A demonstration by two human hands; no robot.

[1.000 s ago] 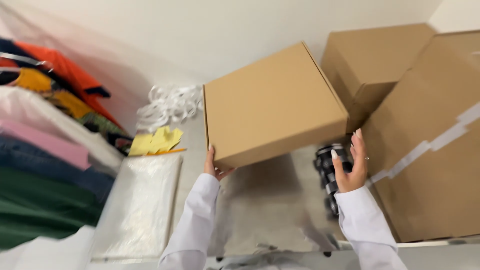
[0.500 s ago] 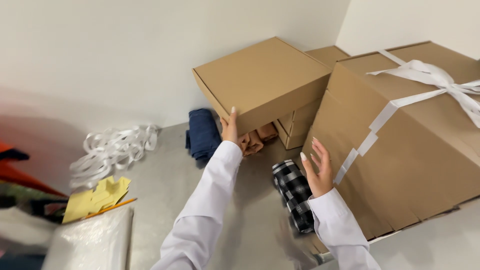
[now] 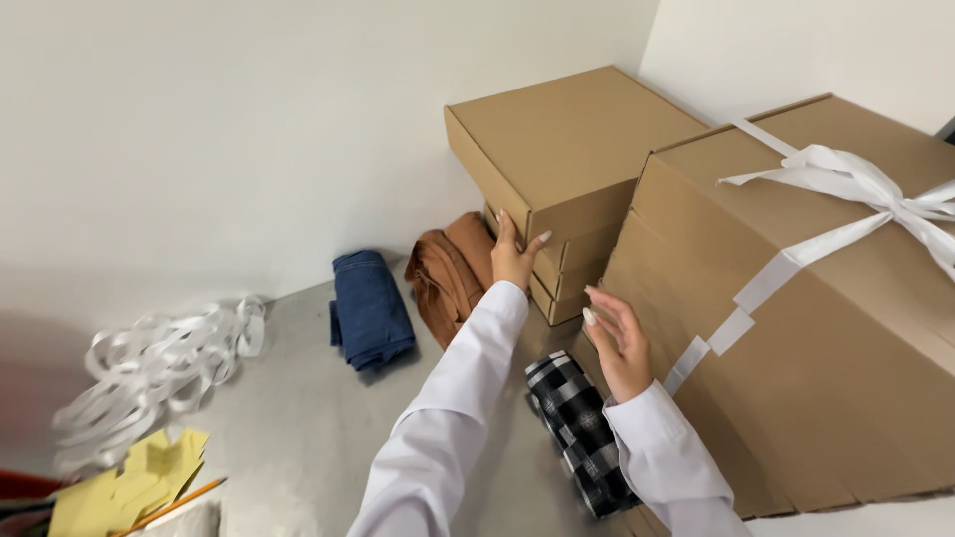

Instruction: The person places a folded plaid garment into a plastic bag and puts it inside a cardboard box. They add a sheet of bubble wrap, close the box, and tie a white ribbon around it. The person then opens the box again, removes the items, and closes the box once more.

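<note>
My left hand (image 3: 515, 254) is pressed flat against the near corner of a plain cardboard box (image 3: 557, 159), fingers spread and pointing up its side, thumb out to the right — touching it rather than gripping. That box sits on top of another flat cardboard box (image 3: 567, 288), whose edge shows just beneath, far across the grey table (image 3: 298, 428) against the white wall. My right hand (image 3: 619, 343) hovers open, fingers loosely fanned and holding nothing, just beside the near left face of a large cardboard box (image 3: 826, 328) tied with a white ribbon (image 3: 846, 194) in a bow; I cannot tell whether the fingertips touch it. Both my sleeves are white. Below my right wrist lies a folded black-and-white checked cloth (image 3: 577, 428). Left of the stacked boxes sit a folded brown garment (image 3: 448, 273) and, further left, a folded blue one (image 3: 370, 308). At the near left edge — a loose tangle of white ribbon (image 3: 149, 373), some yellow paper pieces (image 3: 139, 482) and a pencil (image 3: 169, 505)
</note>
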